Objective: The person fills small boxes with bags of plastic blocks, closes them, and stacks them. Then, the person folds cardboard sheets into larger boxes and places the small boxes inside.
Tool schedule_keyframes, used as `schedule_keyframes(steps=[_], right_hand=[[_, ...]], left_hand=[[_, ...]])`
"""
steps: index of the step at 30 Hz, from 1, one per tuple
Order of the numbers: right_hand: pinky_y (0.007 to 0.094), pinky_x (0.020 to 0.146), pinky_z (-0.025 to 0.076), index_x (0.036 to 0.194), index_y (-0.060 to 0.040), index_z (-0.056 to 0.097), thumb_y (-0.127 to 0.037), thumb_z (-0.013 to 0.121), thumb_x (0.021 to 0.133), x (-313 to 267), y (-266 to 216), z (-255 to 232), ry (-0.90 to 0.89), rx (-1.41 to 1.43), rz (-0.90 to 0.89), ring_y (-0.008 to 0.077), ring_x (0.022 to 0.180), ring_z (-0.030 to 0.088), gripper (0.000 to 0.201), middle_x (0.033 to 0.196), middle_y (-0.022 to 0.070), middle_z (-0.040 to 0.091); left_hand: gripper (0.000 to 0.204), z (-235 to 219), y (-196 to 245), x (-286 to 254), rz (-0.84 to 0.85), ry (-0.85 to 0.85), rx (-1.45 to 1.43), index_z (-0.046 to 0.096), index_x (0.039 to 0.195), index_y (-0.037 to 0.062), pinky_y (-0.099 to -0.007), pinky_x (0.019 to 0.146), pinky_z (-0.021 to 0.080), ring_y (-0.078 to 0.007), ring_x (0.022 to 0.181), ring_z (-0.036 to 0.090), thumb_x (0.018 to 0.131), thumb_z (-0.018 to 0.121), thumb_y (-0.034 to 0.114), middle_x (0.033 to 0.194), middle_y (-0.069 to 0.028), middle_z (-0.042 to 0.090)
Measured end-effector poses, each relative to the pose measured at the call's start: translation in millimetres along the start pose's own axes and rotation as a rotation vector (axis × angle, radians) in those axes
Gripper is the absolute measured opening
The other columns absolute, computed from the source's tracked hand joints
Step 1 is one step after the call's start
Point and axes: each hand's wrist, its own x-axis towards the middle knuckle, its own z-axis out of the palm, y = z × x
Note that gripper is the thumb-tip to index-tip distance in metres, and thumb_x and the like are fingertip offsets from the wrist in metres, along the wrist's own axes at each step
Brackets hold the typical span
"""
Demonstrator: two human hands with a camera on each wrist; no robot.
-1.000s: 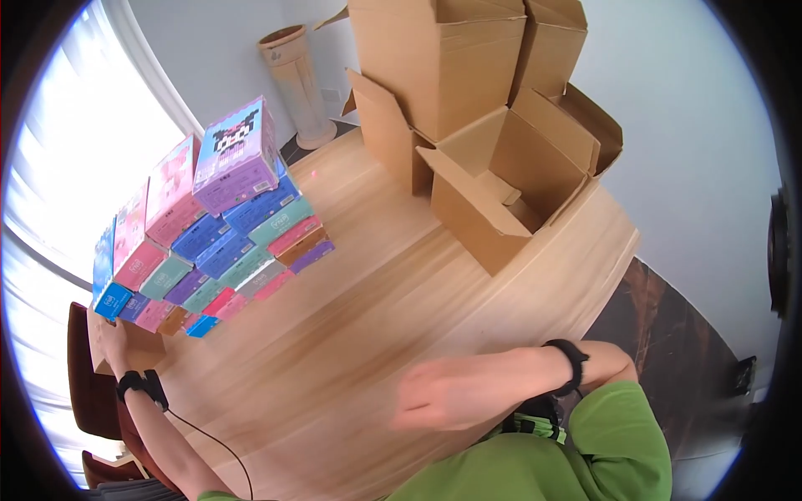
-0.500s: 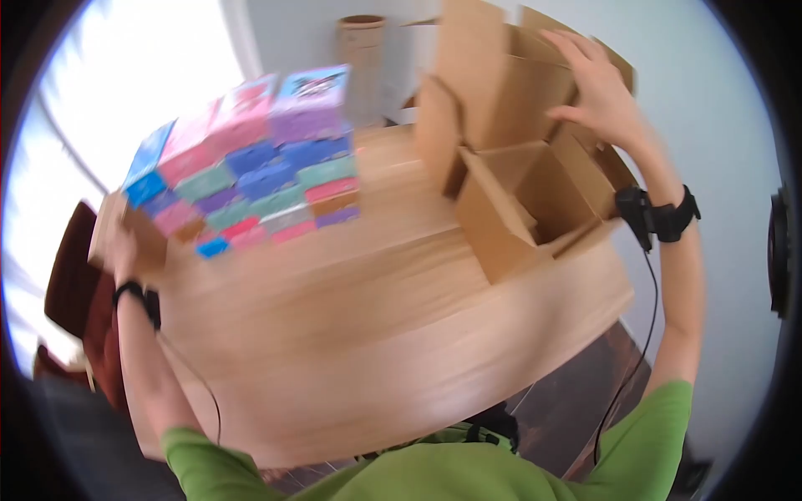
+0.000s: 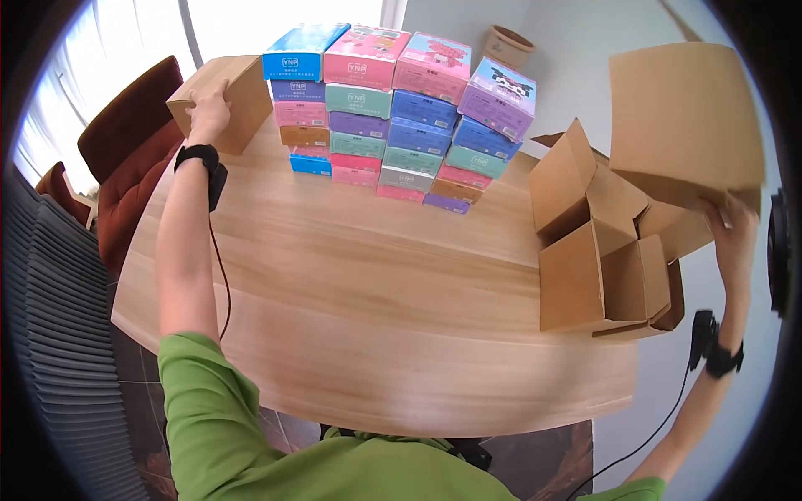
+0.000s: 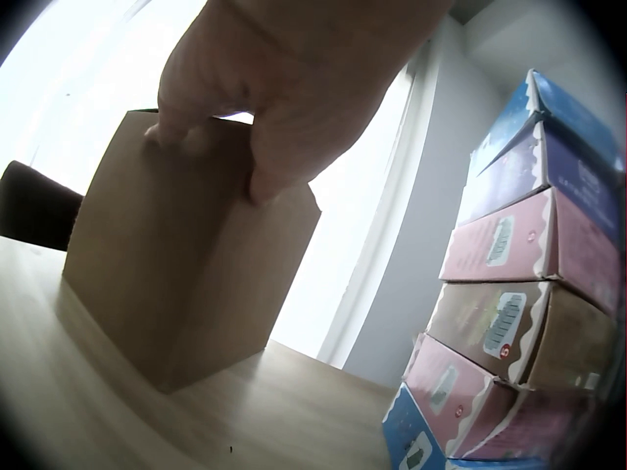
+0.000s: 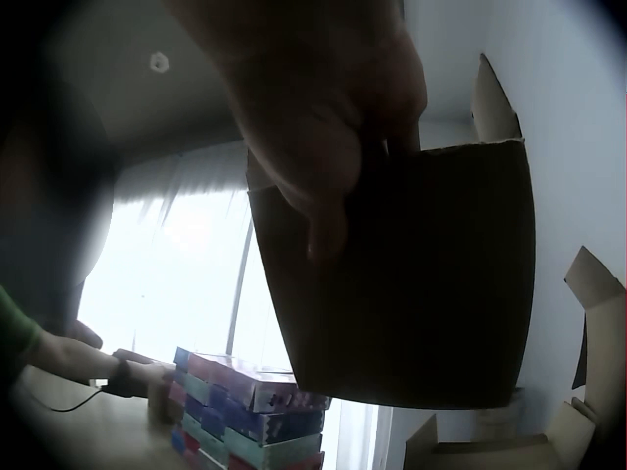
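My right hand [image 3: 731, 230] pinches the wall of a large open cardboard box [image 3: 685, 113] and holds it raised above the other cartons at the far right. The right wrist view has the thumb on the outer face of this raised box [image 5: 431, 284], with the other fingers over its rim. At the far left, my left hand [image 3: 209, 113] grips the top of a smaller cardboard box [image 3: 242, 108] standing on the table. In the left wrist view, thumb and a fingertip press this smaller box [image 4: 186, 255] on two sides of its upper corner.
Stacked colourful boxes [image 3: 418, 134] form a wall at the table's back, beside the smaller carton. Several open cartons [image 3: 572, 280] with raised flaps stand at the right end of the wooden table [image 3: 359, 309]. A reddish chair [image 3: 138, 159] is at the left, a tall vase [image 3: 508, 46] behind.
My right hand has gone from in front of my body to the cartons, taken hold of one and lifted it. The left hand stays on the smaller box while the head view has swung.
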Motion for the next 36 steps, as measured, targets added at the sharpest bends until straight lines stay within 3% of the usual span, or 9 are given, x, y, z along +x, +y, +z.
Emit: schedule_keyframes(steps=[6, 12, 16, 21, 23, 29, 32, 35, 36], right_hand=[[0.0279, 0.074, 0.045, 0.1, 0.0011, 0.059, 0.004, 0.063, 0.075, -75.3, -23.2, -63.3, 0.07, 0.016, -0.026, 0.0166, 0.084, 0.058, 0.025, 0.097, 0.01, 0.062], [0.0292, 0.077, 0.045, 0.099, -0.0011, 0.056, 0.007, 0.066, 0.071, -140.6, -67.1, -76.9, 0.172, 0.916, 0.311, 0.0166, 0.089, 0.056, 0.031, 0.102, 0.0098, 0.058], [0.0265, 0.068, 0.046, 0.087, -0.0025, 0.058, 0.002, 0.071, 0.062, -111.5, -153.9, -80.5, -0.021, 0.604, -0.085, 0.0177, 0.077, 0.058, 0.029, 0.084, 0.0081, 0.059], [0.0347, 0.038, 0.042, 0.057, -0.0087, 0.054, -0.016, 0.061, 0.059, -74.1, -205.7, -77.4, -0.649, 0.431, -0.847, 0.0202, 0.047, 0.054, 0.011, 0.054, 0.0007, 0.049], [0.0304, 0.036, 0.042, 0.055, -0.0097, 0.055, -0.011, 0.06, 0.062, -83.2, -230.5, -62.7, -0.709, 0.496, -0.986, 0.0186, 0.052, 0.059, 0.008, 0.056, 0.0023, 0.053], [0.0269, 0.036, 0.04, 0.052, -0.0127, 0.055, -0.012, 0.062, 0.06, -114.6, -291.8, -14.7, -0.374, 0.674, -1.056, 0.018, 0.055, 0.061, 0.01, 0.051, 0.0015, 0.054], [0.0289, 0.036, 0.04, 0.051, -0.0105, 0.055, -0.016, 0.063, 0.065, -113.7, -303.0, 2.5, -0.301, 0.703, -0.988, 0.0203, 0.05, 0.06, 0.016, 0.048, 0.0043, 0.052], [0.0306, 0.049, 0.045, 0.058, -0.0074, 0.057, -0.025, 0.063, 0.071, -97.0, -288.3, 9.1, -0.608, 0.746, -0.951, 0.0209, 0.063, 0.061, 0.023, 0.062, 0.0085, 0.058], [0.033, 0.059, 0.045, 0.062, -0.0053, 0.057, -0.029, 0.063, 0.073, -95.1, -282.6, 22.9, -0.405, 0.872, -0.916, 0.0226, 0.073, 0.06, 0.026, 0.074, 0.0112, 0.059]], left_hand=[[0.049, -6.2, 2.9, -4.5, 0.035, 0.011, -0.025, 0.035, 0.131, 0.0276, -0.0562, 0.101, 0.021, -0.0424, 0.127, 0.021, 0.086, 0.05, 0.021, 0.125, -0.0325, 0.036], [0.063, -23.8, 14.7, -14.0, -0.042, -0.072, -0.033, 0.016, 0.138, 0.0272, -0.058, 0.099, 0.022, -0.0413, 0.128, 0.02, 0.086, 0.051, 0.032, 0.13, -0.0268, 0.035], [0.051, -60.4, 19.2, -61.5, 0.028, 0.129, -0.028, 0.034, 0.132, 0.0171, -0.0508, 0.093, 0.035, -0.0367, 0.12, 0.037, 0.086, 0.049, 0.034, 0.121, -0.0251, 0.046], [0.045, -78.0, -10.4, -109.0, 0.315, -0.428, -0.774, 0.06, 0.087, -0.0066, -0.0288, 0.074, 0.045, -0.0178, 0.082, 0.061, 0.086, 0.049, 0.037, 0.08, -0.0113, 0.062], [0.04, -129.7, 2.1, -150.7, 0.524, -0.319, -0.81, 0.058, 0.088, -0.0075, -0.0255, 0.071, 0.045, -0.0134, 0.079, 0.059, 0.086, 0.049, 0.032, 0.077, -0.0083, 0.06], [0.024, -263.7, 69.5, -277.8, 1.137, -0.369, -0.961, 0.059, 0.091, -0.0036, -0.0257, 0.065, 0.046, -0.0187, 0.07, 0.061, 0.083, 0.055, 0.018, 0.075, -0.0125, 0.062], [0.026, -248.9, 84.7, -299.4, 1.282, -0.766, -0.597, 0.061, 0.094, -0.0003, -0.033, 0.068, 0.047, -0.0285, 0.069, 0.06, 0.079, 0.059, 0.021, 0.078, -0.0142, 0.062], [0.024, -208.6, 70.3, -317.4, 1.25, -0.541, -0.189, 0.062, 0.091, 0.0025, -0.0387, 0.077, 0.045, -0.0269, 0.074, 0.059, 0.078, 0.059, 0.023, 0.074, -0.0112, 0.062], [0.022, -200.3, 65.2, -321.7, 1.285, -0.493, -0.235, 0.062, 0.086, 0.0031, -0.041, 0.079, 0.043, -0.0263, 0.074, 0.058, 0.078, 0.058, 0.023, 0.071, -0.0106, 0.06]])
